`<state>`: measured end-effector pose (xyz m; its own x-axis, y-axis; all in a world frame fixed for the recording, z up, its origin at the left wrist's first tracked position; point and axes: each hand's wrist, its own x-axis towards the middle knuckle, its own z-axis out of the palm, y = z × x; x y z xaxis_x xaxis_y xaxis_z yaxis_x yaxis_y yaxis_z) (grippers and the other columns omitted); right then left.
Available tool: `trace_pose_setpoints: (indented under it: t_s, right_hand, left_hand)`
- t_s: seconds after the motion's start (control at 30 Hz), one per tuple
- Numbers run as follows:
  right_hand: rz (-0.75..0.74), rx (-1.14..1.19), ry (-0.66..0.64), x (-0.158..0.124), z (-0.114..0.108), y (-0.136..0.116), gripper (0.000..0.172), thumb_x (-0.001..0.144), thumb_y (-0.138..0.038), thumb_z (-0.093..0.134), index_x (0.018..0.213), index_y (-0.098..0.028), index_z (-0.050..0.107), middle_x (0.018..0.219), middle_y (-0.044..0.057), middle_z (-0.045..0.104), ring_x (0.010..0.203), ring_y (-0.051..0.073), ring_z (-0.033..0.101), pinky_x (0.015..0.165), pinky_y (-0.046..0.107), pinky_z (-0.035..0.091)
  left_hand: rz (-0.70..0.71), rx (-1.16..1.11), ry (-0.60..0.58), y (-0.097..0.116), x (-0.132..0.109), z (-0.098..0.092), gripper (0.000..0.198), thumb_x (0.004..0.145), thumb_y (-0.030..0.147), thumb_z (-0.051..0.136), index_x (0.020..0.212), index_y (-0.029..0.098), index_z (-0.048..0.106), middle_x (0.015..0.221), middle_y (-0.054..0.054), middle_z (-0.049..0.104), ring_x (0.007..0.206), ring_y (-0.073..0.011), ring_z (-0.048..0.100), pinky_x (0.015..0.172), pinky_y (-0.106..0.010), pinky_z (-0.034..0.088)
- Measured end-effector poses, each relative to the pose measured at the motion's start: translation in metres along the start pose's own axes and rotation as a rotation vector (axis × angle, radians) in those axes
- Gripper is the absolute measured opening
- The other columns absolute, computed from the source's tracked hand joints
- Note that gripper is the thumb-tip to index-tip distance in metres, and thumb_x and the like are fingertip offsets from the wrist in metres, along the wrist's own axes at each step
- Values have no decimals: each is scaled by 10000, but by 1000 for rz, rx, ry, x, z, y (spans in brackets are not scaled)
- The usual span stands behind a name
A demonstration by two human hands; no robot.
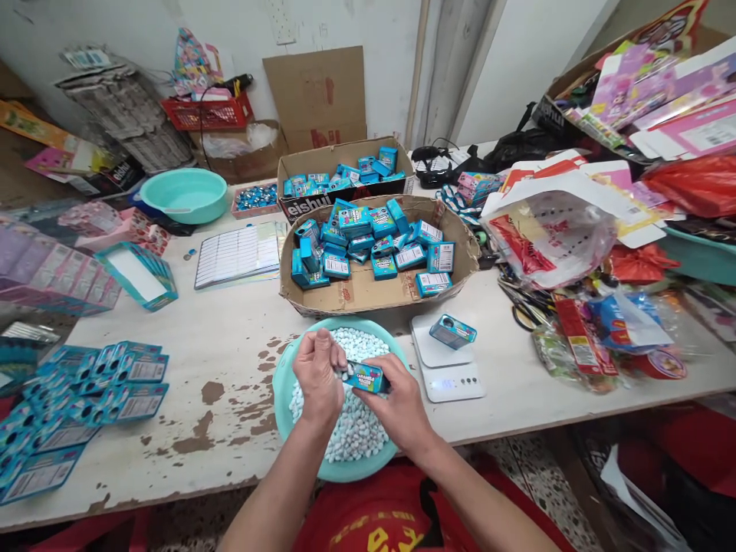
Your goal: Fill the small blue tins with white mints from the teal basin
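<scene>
My right hand (402,402) grips a small blue candy box (366,378), held tilted with its open end toward the left. Curled close to that end is my left hand (319,376), its fingers closed around a few white candies (346,373). Both hands are above a turquoise basin (281,383) filled with loose white candies (357,437). To the right, a second blue box (453,331) with a round hole in its end lies on a white digital scale (454,383); its display is lit but hard to read.
Behind the basin, a cut-down cardboard box (368,301) holds several filled-looking blue boxes. Another carton (345,192) of them stands farther back. Open blue boxes (138,368) are stacked at left. Scissors (523,314) and wrappers (598,337) crowd the right side. A spare turquoise basin (184,195) sits back left.
</scene>
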<state>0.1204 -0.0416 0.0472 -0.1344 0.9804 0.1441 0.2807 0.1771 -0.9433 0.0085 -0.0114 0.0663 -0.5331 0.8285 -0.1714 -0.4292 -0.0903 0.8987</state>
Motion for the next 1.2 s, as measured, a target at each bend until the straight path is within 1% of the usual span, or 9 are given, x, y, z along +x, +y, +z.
trace_pose_setpoints:
  t_s: [0.3,0.5,0.67,0.73,0.83,0.9,0.93,1.03,1.2]
  right_hand:
    - [60,22,-38,0,1,8,303,662,-69,681,911,-235,634,881,16,619,854,199,594,762,318,473]
    - [131,55,-51,-3,6,13,310,603,-45,738,842,-224,655,831,1,616,803,187,596,722,297,465]
    - [130,231,-53,-13,-15,13,342,589,-171,814,896,-224,673,879,13,627,861,198,608,785,315,477]
    - [118,306,-71,-22,-31,15,344,602,-258,829,908,-229,675,904,23,635,898,205,608,821,326,476]
    - [160,341,-63,-39,-59,25,352,592,-344,839,888,-226,689,899,34,640,890,212,611,827,329,482]
    - [234,337,-8,-53,-77,36,352,588,-354,839,881,-225,692,889,33,632,833,204,615,769,311,500]
    - [272,329,46,-59,-86,42,349,588,-347,837,880,-224,691,887,32,629,813,201,616,743,301,504]
    - [350,267,239,-71,-111,59,319,596,-309,816,870,-215,683,891,33,624,817,208,613,731,293,504]
    - [425,147,355,-64,-139,81,290,617,-306,760,859,-193,648,829,23,630,722,192,598,668,284,493]
  left_hand:
    - [-2,72,-1,-14,1,-1,421,722,463,687,586,185,403,438,88,336,377,-48,366,375,-166,284]
    - [-135,191,-228,-10,-9,-1,365,692,425,723,591,175,477,423,84,323,345,-33,272,336,-165,209]
    - [-80,120,-118,-6,7,-8,365,682,427,716,607,184,454,483,82,312,370,-35,259,337,-154,214]
    - [-69,312,-135,-16,20,-22,342,706,456,663,614,191,469,493,64,380,398,-61,339,374,-168,293]
    - [-108,892,-428,-38,33,-49,245,716,429,609,641,204,551,617,8,586,633,-159,567,609,-259,470]
    - [-57,1195,-596,-51,37,-56,179,744,384,565,695,215,600,791,-15,672,837,-221,610,796,-334,467]
    - [6,1274,-618,-56,37,-53,174,771,369,533,737,219,613,856,-22,684,888,-234,610,845,-359,450]
    - [242,1314,-682,-73,35,-16,200,847,321,457,896,218,622,969,-49,680,945,-230,605,886,-373,439]
    - [589,1361,-1214,-122,32,95,417,832,139,492,1236,244,502,1319,-78,525,1251,-231,429,987,-401,381]
